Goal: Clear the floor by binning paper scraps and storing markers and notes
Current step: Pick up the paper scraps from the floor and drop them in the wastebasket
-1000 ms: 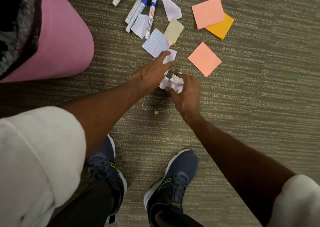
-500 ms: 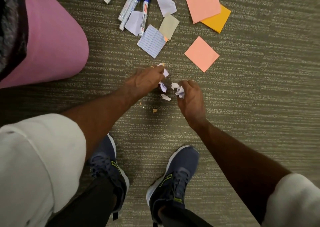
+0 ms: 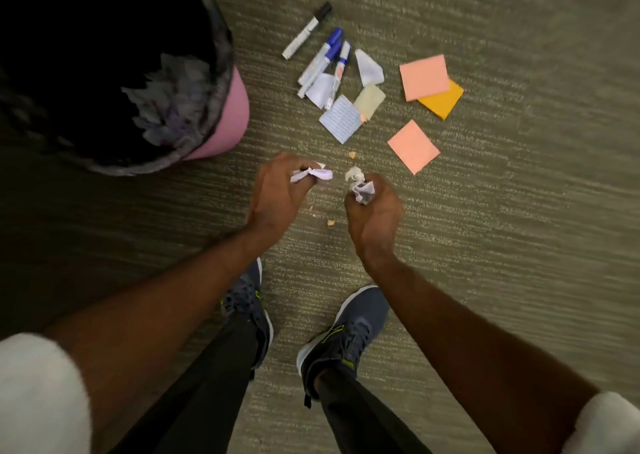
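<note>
My left hand (image 3: 277, 194) grips a bunch of white paper scraps (image 3: 311, 174) above the carpet. My right hand (image 3: 375, 211) holds crumpled white scraps (image 3: 360, 185) just to its right. Farther ahead on the floor lie several markers: one black-capped (image 3: 304, 31) and three blue-capped (image 3: 325, 60). Among them are white and lined paper pieces (image 3: 341, 118), a pale yellow note (image 3: 369, 101), two pink sticky notes (image 3: 424, 76) (image 3: 414, 146) and an orange note (image 3: 443, 100). The pink bin (image 3: 232, 107) with a black liner stands at the left.
Tiny orange and white crumbs (image 3: 330, 223) lie on the carpet between my hands, with another orange crumb (image 3: 352, 155) ahead. My two dark sneakers (image 3: 346, 332) stand below the hands. Carpet stretches away to the right.
Both hands have gathered the loose scraps off the carpet and lifted. My view has risen and swung left, so the bin's dark opening now shows.
</note>
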